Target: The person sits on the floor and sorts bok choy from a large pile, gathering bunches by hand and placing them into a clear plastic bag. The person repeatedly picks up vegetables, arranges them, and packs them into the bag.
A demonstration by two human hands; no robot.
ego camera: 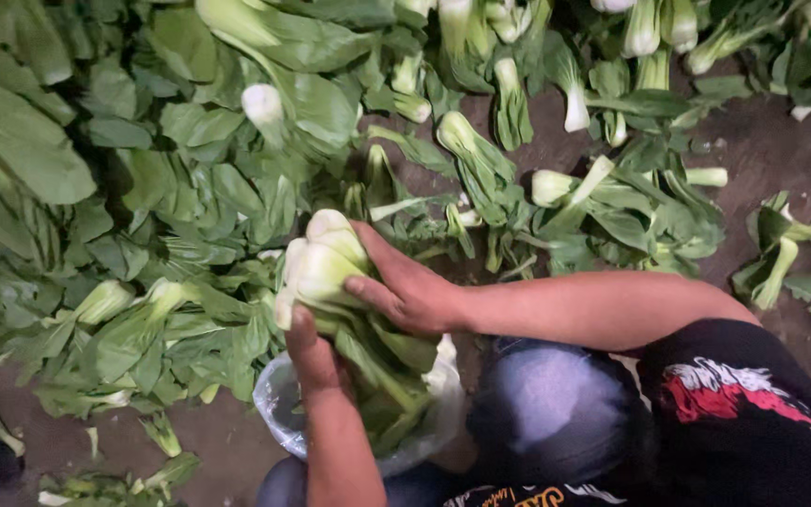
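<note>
green bunch (330, 272) gripped by both hands

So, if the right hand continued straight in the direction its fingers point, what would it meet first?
The right hand points leftward across the bok choy bunch it already grips. Beyond that, probably the loose bok choy pile on the ground, though depth is unclear.
</note>
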